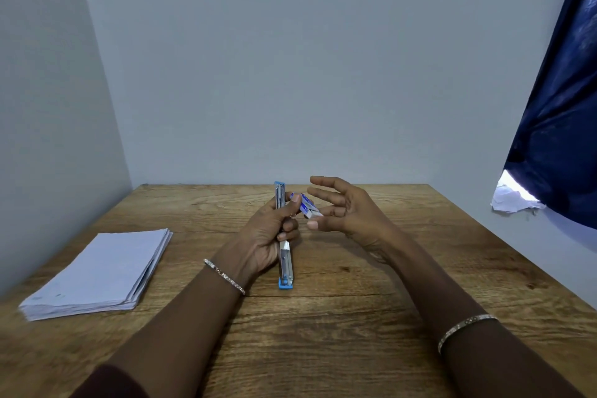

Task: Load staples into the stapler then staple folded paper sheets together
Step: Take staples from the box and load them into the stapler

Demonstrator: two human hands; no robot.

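Observation:
My left hand (269,236) grips an unfolded metal stapler (286,263) with blue ends. It is held lengthwise above the table, one end pointing away from me. My left thumb also presses on a small blue and white staple box (309,206) beside the stapler's upper half. My right hand (350,213) hovers just right of the box with its fingers spread. Its thumb and ring fingertip are close to the box's near end, and I cannot tell whether they touch it. A stack of folded white paper sheets (100,271) lies on the left of the table.
The wooden table (339,317) stands in a corner, with grey walls behind it and to the left. A dark blue curtain (559,139) hangs at the right, with crumpled white paper (510,199) below its edge. Both wrists wear bracelets.

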